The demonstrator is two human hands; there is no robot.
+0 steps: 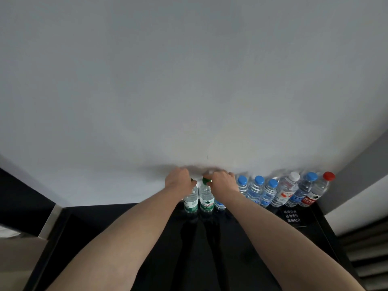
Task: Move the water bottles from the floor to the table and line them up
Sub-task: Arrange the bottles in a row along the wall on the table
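Gripping the tops from above, your left hand [178,179] and right hand [223,180] curl fingers round two green-label bottles [206,199], steadying them at the row's nine-o'clock end on the black table [247,244], against the wall [189,80].

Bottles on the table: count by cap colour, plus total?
Green cap: 2, one of them under the left hand
Blue cap: 4
White cap: 1
Red cap: 1
Cap hidden by the right hand: 1, a blue-label bottle
Total: 9
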